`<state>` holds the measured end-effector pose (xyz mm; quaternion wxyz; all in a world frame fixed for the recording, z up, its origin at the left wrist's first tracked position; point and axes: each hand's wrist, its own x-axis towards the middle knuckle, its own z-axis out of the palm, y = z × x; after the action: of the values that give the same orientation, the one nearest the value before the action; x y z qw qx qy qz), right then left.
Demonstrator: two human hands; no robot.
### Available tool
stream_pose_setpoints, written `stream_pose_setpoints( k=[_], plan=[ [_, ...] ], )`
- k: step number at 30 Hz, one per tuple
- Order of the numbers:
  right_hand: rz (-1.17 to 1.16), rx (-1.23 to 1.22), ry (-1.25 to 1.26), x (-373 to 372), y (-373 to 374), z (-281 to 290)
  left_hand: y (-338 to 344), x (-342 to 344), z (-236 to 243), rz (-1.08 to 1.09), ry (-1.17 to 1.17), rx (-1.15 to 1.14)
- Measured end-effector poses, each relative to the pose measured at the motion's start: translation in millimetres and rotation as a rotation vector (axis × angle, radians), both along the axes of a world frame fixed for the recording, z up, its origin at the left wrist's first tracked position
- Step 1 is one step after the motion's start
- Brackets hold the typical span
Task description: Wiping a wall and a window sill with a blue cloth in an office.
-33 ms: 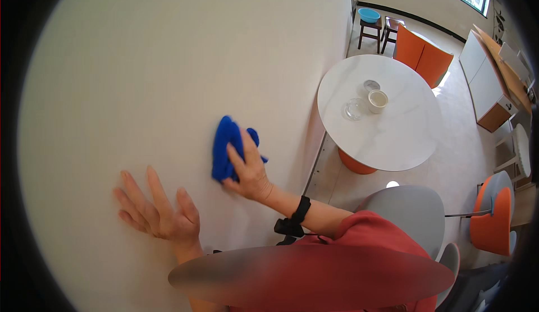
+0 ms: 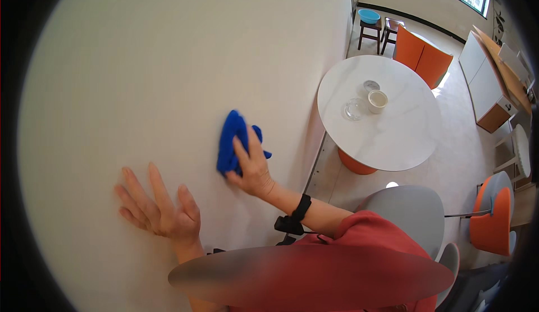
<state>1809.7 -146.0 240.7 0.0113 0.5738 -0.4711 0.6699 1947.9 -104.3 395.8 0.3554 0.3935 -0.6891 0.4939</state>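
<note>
A bunched blue cloth (image 2: 230, 143) lies against the pale wall (image 2: 168, 59), gripped by my right hand (image 2: 254, 169). The fingers of that hand press over the cloth's right side, and part of it pokes out beyond them. My left hand (image 2: 163, 211) is lower and to the left, with its fingers spread and nothing in it. It is at the wall's surface; whether the whole palm touches cannot be made out. A black band (image 2: 301, 208) with a small dark device circles my right wrist.
Right of the wall stands a round white table (image 2: 393, 143) bearing a white cup (image 2: 378, 101), a clear glass dish (image 2: 354, 110) and a round lid (image 2: 371, 85). A grey chair (image 2: 410, 216) is close to my right arm. Farther off are orange chairs (image 2: 421, 54) and a blue basin (image 2: 369, 15) on a stool.
My right hand has slid the blue cloth slightly up and to the right along the wall. The left hand has barely moved.
</note>
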Motion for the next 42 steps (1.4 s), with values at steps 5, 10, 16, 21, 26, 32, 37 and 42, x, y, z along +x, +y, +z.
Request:
stream_pose_setpoints(
  k=[5, 10, 16, 21, 26, 32, 37, 42],
  plan=[
    [-0.126, 0.186, -0.344, 0, -16, -36, -1, -4, -2, 0.027, 0.004, 0.007],
    [-0.077, 0.509, -0.534, 29, 9, -83, -4, -2, -5, -0.008, 0.019, -0.019],
    [0.066, 0.677, -0.403, 53, 44, -71, -3, 1, -7, -0.038, 0.035, -0.022],
    [-0.043, 0.445, -0.307, 25, 19, -31, 0, -1, -7, 0.004, 0.024, -0.005],
    [-0.116, 0.488, -0.349, 9, 0, -35, -3, 0, -9, -0.043, 0.025, -0.009],
    [-0.043, 0.710, -0.459, 15, 6, -85, -6, -2, -16, -0.082, 0.079, 0.047],
    [-0.075, 0.700, -0.442, 11, -2, -94, -22, -51, -73, -0.345, 0.014, 0.346],
    [-0.048, 0.728, -0.578, -40, -38, -126, -61, -90, -136, -0.380, -0.177, 0.659]
  ],
)
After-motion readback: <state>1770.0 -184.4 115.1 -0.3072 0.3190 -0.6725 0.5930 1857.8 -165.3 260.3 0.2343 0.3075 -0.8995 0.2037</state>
